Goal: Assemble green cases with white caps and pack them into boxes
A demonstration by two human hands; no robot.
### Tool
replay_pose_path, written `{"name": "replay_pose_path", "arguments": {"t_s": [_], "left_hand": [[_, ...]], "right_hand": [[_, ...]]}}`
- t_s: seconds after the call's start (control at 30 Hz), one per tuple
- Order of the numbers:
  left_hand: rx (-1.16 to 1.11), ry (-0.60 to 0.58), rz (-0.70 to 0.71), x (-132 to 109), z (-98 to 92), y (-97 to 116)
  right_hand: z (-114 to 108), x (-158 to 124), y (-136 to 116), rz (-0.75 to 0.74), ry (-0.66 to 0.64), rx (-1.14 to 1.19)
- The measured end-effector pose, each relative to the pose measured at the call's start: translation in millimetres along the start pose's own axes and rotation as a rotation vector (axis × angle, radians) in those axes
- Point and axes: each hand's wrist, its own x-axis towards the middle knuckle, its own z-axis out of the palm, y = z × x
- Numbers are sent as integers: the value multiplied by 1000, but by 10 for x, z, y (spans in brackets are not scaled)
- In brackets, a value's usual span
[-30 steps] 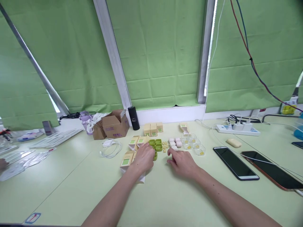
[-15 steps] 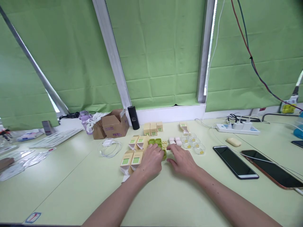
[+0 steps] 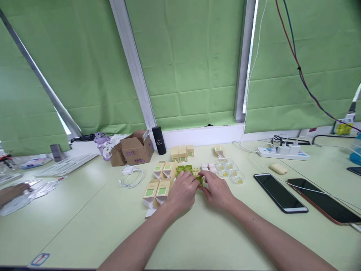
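A small green square box (image 3: 200, 181) is held between my left hand (image 3: 182, 190) and my right hand (image 3: 217, 189), the fingers of both closed on its sides. More green boxes (image 3: 188, 167) stand just behind my left fingers, partly hidden by them. Small pale yellow pieces (image 3: 195, 170) lie behind the held box. White-pink blocks (image 3: 208, 167) sit behind my right hand, with several clear cups (image 3: 234, 173) holding something yellow to their right. Cream cartons (image 3: 163, 189) with green windows and opened flaps lie left of my left hand.
More cream cartons (image 3: 182, 153) stand at the back, and one carton (image 3: 219, 152) lies apart. A cardboard box (image 3: 137, 148) and black bottle (image 3: 159, 140) stand behind left. Two phones (image 3: 280, 192) and a power strip (image 3: 283, 153) are right. Another person's hand (image 3: 14, 192) is far left.
My right fingers have closed in on the green box, which has moved slightly right and up along with my left hand. The other person's hand reaches further in from the left.
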Motion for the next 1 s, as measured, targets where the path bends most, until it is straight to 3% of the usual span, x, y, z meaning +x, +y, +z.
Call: {"name": "replay_pose_path", "arguments": {"t_s": [0.2, 0.47, 1.0], "left_hand": [[-102, 122, 1, -14, -42, -25], [-107, 146, -70, -9, -54, -60], [-97, 211, -45, -8, 25, -107]], "right_hand": [[21, 10, 46, 20, 54, 59], [40, 10, 86, 1, 121, 106], [72, 5, 108, -104, 276, 144]]}}
